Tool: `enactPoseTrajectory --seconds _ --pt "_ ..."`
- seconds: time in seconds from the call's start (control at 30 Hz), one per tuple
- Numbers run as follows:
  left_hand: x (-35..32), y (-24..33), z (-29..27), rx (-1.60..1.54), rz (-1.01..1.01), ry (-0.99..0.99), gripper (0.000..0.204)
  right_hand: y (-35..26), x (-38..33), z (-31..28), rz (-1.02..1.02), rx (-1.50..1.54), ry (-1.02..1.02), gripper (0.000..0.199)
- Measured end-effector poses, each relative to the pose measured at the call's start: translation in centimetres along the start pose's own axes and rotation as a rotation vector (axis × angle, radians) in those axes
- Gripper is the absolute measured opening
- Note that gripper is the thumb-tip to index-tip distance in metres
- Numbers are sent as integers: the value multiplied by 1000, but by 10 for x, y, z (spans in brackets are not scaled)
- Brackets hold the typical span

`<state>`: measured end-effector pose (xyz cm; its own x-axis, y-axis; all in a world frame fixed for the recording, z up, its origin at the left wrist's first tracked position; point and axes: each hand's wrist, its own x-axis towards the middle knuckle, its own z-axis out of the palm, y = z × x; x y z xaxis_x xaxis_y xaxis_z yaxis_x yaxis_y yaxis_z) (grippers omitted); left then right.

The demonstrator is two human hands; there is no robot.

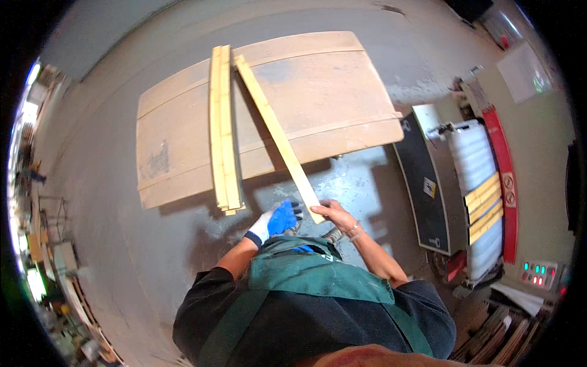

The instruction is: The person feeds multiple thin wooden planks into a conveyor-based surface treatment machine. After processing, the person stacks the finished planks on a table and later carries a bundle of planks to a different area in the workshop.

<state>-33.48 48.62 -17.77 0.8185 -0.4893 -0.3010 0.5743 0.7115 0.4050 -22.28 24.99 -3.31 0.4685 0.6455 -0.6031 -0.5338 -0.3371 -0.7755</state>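
My right hand (332,211), bare, grips the near end of a long pale wooden slat (275,131) that lies slanted across a wide wooden board table (330,92). My left hand (280,219), in a blue and white glove, hovers just left of that slat end, fingers curled, holding nothing that I can see. A stack of similar slats (224,128) lies lengthwise on the table, left of the held slat, its near end jutting over the table's front edge.
To the right stands a machine with a black side panel (422,183), a white conveyor belt (474,165) carrying several short slats (485,208), and a lit button panel (538,274). Grey concrete floor (98,183) surrounds the table. Stacked wood lies at lower right.
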Motion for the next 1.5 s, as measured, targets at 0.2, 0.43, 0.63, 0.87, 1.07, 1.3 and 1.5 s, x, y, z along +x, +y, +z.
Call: enactPoseTrajectory --seconds 0.2,0.43,0.63,0.87,1.07,1.3,1.5 --pt "100 47 85 -177 103 266 55 93 -123 -52 -31 61 213 65" --pt "125 -6 121 -37 -65 226 34 141 -226 -25 -60 183 485 66" --pt "181 -25 183 266 -230 29 34 142 -263 24 -82 -207 703 75" --pt "245 -77 258 485 -509 -250 30 177 -223 68 -46 -94 1218 85" --pt "249 -115 317 826 -577 -412 28 189 -195 82 -31 146 1373 55" --pt "252 -147 263 502 -657 -531 34 209 -176 83 -470 762 1311 36" --pt "179 -114 220 744 -1003 -439 40 186 -145 60 -672 1114 1199 29"
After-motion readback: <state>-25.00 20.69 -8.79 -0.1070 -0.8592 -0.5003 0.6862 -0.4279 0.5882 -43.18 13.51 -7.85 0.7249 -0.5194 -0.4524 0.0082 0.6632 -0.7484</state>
